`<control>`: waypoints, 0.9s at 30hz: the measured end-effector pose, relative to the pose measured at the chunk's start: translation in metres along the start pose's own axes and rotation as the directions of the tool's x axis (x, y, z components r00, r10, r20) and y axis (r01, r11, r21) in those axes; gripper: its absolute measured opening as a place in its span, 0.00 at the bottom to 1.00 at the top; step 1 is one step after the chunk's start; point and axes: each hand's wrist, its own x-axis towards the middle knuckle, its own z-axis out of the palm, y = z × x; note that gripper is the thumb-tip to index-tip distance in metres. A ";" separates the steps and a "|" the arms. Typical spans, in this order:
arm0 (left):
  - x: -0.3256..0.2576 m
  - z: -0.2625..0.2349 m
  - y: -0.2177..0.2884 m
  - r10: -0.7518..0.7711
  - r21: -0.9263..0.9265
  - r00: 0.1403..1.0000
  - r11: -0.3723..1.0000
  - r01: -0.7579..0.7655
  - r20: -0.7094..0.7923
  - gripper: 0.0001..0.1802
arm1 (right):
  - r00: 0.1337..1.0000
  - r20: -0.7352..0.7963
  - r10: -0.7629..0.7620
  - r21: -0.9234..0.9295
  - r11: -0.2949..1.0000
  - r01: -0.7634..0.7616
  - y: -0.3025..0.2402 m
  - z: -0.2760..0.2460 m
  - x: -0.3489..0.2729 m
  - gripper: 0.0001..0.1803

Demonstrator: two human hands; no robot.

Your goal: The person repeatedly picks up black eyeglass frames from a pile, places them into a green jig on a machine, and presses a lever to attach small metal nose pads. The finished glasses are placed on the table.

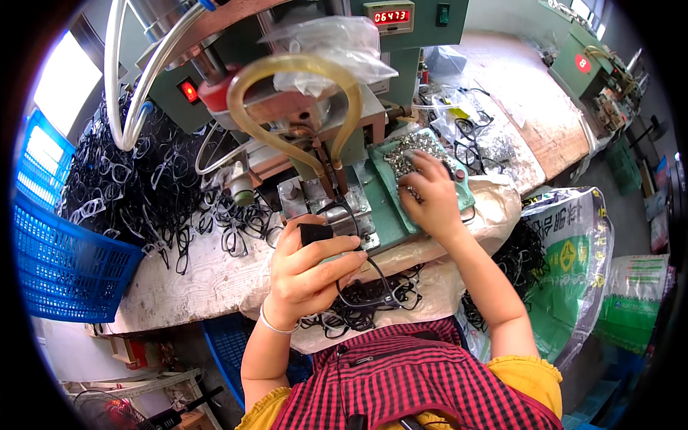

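Nearest the camera, the person wears a red and black checked apron [401, 380] over yellow sleeves. Just beyond it, a heap of black glasses frames [365, 304] lies in the lap, at the near edge of the worktop [215, 279].

The left hand [312, 272] is raised above that edge. Its grip is clenched on a small black block [315, 233], pinched between thumb and fingers, and a black glasses frame [355, 254] runs through the same hand, its front reaching up toward the machine and its lower part hanging under the palm.

The right hand [430, 197] lies further out and to the right, over a green tray [459, 190] filled with small silvery metal parts [408, 154]. Its fingers are spread and bent down into the parts; whether they have pinched one up cannot be told.

Between the hands stands a green machine [315, 107] with a yellowish hose loop [294, 79] and two thin metal prongs [330, 168] pointing down at a metal block [301, 193].

To the left, a large pile of black frames [143, 179] spills from a blue basket [64, 265]. To the right, more frames [469, 143] lie beside clear bags, and a printed white sack [573, 251] stands by the worktop. Farthest back, a red number display [390, 16] sits on the machine's top.
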 end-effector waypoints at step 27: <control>-0.136 -0.041 -0.171 -0.469 0.684 0.854 0.547 0.482 -0.227 0.21 | 0.868 -0.176 0.464 0.396 0.841 -0.369 -0.022 -0.006 -0.010 0.07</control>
